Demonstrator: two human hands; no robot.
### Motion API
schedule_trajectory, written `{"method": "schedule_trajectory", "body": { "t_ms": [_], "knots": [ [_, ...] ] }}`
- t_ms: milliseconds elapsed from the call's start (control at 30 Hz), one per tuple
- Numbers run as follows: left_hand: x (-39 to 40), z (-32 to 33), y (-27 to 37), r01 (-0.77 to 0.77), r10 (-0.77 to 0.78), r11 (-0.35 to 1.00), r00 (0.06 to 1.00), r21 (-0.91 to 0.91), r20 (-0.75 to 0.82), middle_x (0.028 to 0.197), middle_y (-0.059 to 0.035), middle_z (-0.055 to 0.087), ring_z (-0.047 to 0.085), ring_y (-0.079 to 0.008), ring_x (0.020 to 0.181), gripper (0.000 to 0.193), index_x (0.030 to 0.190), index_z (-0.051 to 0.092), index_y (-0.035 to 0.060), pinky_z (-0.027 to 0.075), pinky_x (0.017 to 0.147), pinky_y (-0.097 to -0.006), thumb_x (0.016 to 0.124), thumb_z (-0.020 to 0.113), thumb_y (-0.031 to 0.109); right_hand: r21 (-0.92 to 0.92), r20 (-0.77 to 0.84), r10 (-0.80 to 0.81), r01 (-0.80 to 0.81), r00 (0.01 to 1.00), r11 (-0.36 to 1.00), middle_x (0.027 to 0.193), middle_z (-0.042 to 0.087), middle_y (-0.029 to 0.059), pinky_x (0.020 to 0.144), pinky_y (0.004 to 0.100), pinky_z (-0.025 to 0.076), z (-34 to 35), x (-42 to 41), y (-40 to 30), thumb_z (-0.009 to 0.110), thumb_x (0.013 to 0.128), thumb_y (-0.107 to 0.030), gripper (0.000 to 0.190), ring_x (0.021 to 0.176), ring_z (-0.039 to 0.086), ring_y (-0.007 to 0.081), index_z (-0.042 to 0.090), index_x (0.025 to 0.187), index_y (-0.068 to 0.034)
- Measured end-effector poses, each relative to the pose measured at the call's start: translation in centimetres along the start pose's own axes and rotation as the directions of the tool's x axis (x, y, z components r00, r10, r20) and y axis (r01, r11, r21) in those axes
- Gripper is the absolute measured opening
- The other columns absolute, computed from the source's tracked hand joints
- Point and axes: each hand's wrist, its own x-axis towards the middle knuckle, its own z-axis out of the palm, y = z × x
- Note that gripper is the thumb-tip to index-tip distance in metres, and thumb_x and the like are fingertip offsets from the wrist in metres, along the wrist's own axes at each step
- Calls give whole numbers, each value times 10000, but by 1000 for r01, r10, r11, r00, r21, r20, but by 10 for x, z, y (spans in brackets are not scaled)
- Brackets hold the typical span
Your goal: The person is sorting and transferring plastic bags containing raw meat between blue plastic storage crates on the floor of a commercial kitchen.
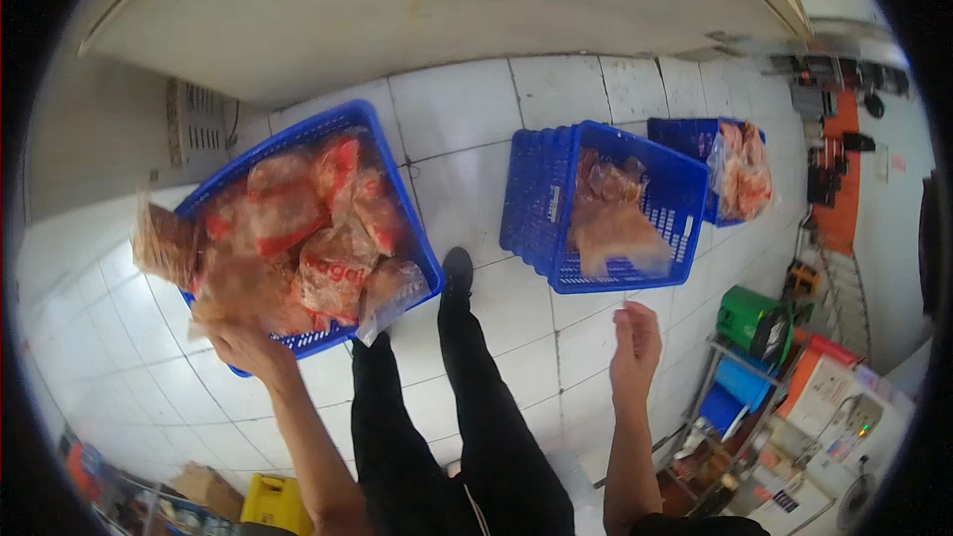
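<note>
My left hand point(246, 348) is at the near left corner of a large blue plastic basket point(406, 216). Its fingers grip the edge of a blurred clear bag of meat point(242, 290), partly hiding their hold. Other bagged meat packs point(287, 216), some with red print, fill this basket, and one bag point(164, 242) hangs over its left rim. My right hand point(636, 342) is empty, fingers loosely bent, just short of a stack of blue baskets point(532, 201). Inside the top basket, a blurred pale slab of meat point(622, 238) lies against more meat point(614, 182).
Behind the stack is another blue basket point(677, 134) with bagged meat point(744, 171). A pale wall-like panel point(447, 15) borders the white tiled floor point(461, 126). A metal rack point(700, 387) with a green container point(748, 316) stands at right; a yellow container point(275, 502) is at lower left.
</note>
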Motion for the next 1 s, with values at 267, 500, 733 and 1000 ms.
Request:
{"method": "schedule_trajectory", "body": {
  "t_ms": [267, 500, 733, 1000],
  "knots": [
    [-179, 28, 156, -55, -170, 870, 899, 489, 403, 1035, -169, 535, 541, -240, 913, 369, 1179, 507, -26, 464, 763, -393, 994, 395, 273, 31, 707, -215, 273, 674, 961, 875, 647, 102, 658, 323, 498, 67, -86, 56, 586, 865, -118, 164, 749, 635, 191, 586, 1007, -35],
    [-206, 43, 162, 506, -183, 857, 482, -101, 857, 889, -84, 586, 562, -124, 798, 173, 1052, 544, 9, 445, 679, -247, 901, 544, 92, 64, 889, -103, 101, 446, 993, 842, 618, 130, 646, 344, 513, 136, -114, 8, 628, 825, -121, 252, 711, 634, 255, 543, 1036, -14],
    [16, 20, -37, -191, 120, 927, 967, 324, 226, 1090, -213, 494, 504, -331, 978, 442, 1171, 426, -32, 376, 914, -408, 831, 637, 156, 71, 849, -226, 320, 477, 945, 859, 638, 144, 680, 369, 508, 240, -64, -52, 587, 831, -109, 176, 760, 649, 280, 569, 982, -21],
    [277, -52, -120, -328, 74, 597, 931, 732, 357, 1097, -216, 599, 560, -401, 1010, 641, 1143, 604, 59, 423, 891, -486, 744, 661, 558, -134, 825, -234, 581, 514, 803, 1031, 582, 219, 851, 450, 443, 412, -55, -102, 609, 830, -284, 370, 1012, 551, 382, 542, 1066, -8]
  ]
}}
